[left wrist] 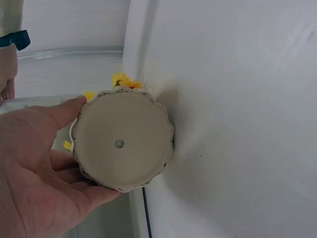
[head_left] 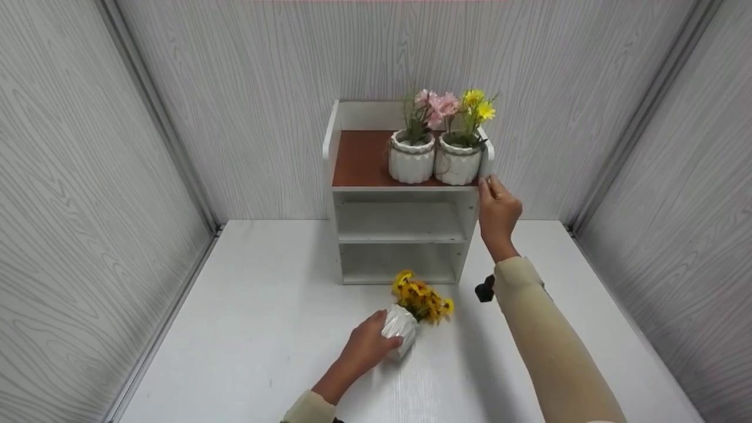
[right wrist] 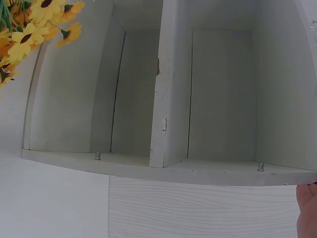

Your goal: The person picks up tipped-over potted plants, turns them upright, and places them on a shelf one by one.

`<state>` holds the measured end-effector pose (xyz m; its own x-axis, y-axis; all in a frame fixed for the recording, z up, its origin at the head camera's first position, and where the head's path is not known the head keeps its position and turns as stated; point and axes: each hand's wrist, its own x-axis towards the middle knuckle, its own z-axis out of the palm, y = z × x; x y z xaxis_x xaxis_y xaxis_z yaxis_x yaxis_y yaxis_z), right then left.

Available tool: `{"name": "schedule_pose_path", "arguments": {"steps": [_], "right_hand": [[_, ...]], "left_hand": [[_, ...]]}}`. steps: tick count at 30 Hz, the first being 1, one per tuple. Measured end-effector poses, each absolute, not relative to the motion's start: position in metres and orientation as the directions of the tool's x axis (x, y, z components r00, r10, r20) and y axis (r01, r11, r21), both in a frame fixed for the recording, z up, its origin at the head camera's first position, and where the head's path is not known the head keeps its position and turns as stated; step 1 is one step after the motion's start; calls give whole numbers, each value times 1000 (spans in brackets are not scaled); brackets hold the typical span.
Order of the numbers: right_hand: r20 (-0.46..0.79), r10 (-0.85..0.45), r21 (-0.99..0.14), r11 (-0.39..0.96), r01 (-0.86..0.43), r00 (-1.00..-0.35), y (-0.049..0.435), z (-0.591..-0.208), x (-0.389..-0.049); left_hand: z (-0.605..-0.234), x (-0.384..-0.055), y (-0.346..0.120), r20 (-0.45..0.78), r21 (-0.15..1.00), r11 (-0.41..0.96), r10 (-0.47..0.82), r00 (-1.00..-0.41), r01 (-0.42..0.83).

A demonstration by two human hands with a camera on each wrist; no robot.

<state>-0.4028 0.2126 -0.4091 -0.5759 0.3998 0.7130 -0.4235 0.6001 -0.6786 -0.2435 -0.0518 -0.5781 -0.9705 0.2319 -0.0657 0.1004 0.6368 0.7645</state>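
My left hand [head_left: 367, 343] grips a white fluted flowerpot [head_left: 399, 332] holding yellow-orange artificial flowers [head_left: 420, 296]. The pot is tipped over, its flowers pointing toward the shelf. Its round base [left wrist: 121, 163], with a small central hole, faces the left wrist camera; whether it touches the table is unclear. My right hand [head_left: 499, 211] holds the upper right edge of a small white shelf unit [head_left: 402, 239] with bent fingers; only a fingertip part [right wrist: 307, 203] shows in the right wrist view. On the brown top board [head_left: 361, 158] stand a pink-flowered pot [head_left: 411, 158] and a yellow-flowered pot [head_left: 458, 161], side by side.
Two open compartments lie below the top board, split by a middle board [right wrist: 161, 119] with chipped edges. Metal pegs [right wrist: 260, 167] stick out inside the side panel. The white table [head_left: 258, 329] is enclosed by wood-grain walls [head_left: 235, 106].
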Motion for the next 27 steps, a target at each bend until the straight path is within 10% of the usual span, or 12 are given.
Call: {"name": "schedule_pose_path", "arguments": {"steps": [27], "right_hand": [[706, 404, -686, 591, -423, -581, 211, -407, -400]], "left_hand": [[-605, -219, -82, -56, 850, 521, 244, -968, 82]]}}
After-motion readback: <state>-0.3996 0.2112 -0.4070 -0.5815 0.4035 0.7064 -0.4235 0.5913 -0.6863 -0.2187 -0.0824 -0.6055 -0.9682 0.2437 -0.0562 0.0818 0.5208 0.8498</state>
